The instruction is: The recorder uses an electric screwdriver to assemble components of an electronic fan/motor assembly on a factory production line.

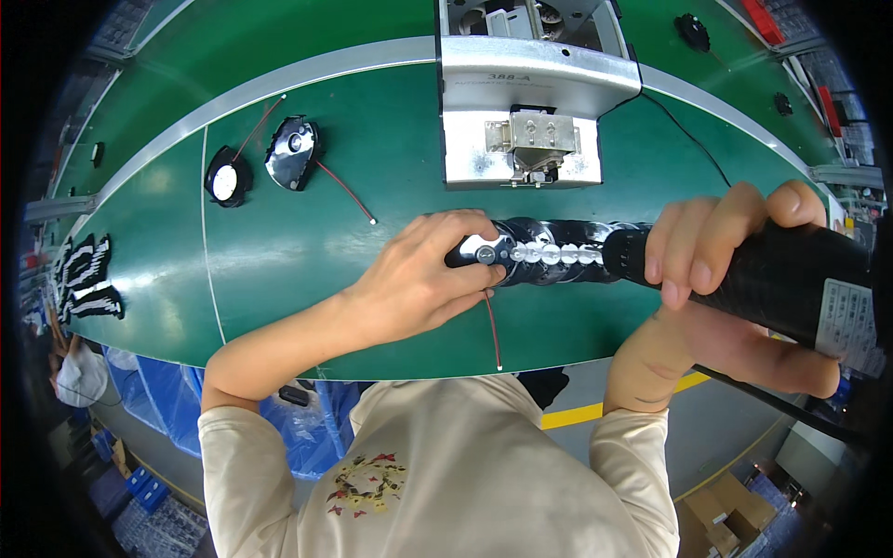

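Wrapped around a black electric screwdriver (772,274), the right hand (735,279) holds the tool lying nearly flat, its long axis running from the person's right toward the left. At the tool's tip (502,253) sits a small black round part (476,253) with a shiny metal centre, pinned to the green bench (307,251) by the left hand (419,279), whose fingers close over it. So the part lies straight leftward from the right hand's grip, on the line of the tool, with the left hand the nearer. A thin red wire (491,330) trails from the part toward the bench's near edge. Two similar round parts (260,163) rest well apart to the left, and a grey metal machine (530,112) stands just behind.
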Action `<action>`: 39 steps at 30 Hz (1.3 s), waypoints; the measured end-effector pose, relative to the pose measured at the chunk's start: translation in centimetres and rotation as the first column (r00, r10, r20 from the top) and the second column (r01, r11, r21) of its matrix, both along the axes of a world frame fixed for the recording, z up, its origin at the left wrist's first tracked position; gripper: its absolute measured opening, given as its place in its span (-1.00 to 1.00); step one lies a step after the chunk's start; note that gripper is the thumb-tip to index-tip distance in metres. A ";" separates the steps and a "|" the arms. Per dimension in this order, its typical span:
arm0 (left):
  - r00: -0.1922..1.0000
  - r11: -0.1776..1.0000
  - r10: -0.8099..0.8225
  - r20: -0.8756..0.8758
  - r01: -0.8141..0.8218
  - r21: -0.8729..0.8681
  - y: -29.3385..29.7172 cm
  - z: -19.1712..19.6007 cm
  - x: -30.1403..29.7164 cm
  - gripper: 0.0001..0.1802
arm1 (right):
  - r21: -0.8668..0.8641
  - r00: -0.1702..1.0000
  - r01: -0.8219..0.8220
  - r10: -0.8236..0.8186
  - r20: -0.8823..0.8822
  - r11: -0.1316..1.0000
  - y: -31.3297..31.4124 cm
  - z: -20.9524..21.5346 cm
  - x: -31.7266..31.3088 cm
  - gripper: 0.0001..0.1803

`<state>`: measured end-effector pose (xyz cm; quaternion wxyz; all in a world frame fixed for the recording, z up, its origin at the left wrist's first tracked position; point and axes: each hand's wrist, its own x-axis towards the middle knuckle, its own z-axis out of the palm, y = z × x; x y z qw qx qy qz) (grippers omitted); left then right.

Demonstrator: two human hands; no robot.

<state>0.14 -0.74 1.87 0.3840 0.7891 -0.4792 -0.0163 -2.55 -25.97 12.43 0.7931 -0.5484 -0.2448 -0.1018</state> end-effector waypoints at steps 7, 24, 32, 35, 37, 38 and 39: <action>1.000 0.998 -0.013 0.026 0.014 -0.067 -0.1 -0.6 0.4 -0.69 | -0.120 0.962 -0.084 0.112 0.247 0.989 2.3 1.1 4.3 0.23; 0.999 0.993 0.008 0.050 -0.002 -0.116 0.3 -1.1 0.7 -0.83 | -0.083 0.992 -0.093 0.099 0.076 0.992 4.0 0.4 7.3 0.19; 0.999 0.994 -0.007 0.051 0.012 -0.106 0.5 -1.0 0.7 -0.80 | -0.252 0.975 0.000 0.057 0.215 0.968 5.3 1.0 5.8 0.15; 0.999 0.995 -0.016 0.045 0.021 -0.098 0.6 -1.0 0.7 -0.78 | -0.273 0.947 -0.167 0.231 0.223 0.947 3.3 1.5 6.6 0.13; 0.999 0.995 -0.019 0.039 0.022 -0.094 0.6 -1.1 0.7 -0.78 | -0.282 0.935 -0.211 0.278 0.220 0.936 2.9 1.9 6.8 0.12; 0.999 0.995 -0.017 0.035 0.021 -0.095 0.6 -1.0 0.7 -0.78 | -0.291 0.936 -0.214 0.281 0.213 0.932 2.8 2.1 7.0 0.12; 0.999 0.995 -0.016 0.031 0.019 -0.095 0.6 -1.0 0.6 -0.78 | -0.270 0.949 -0.197 0.252 0.188 0.943 3.0 2.1 6.9 0.12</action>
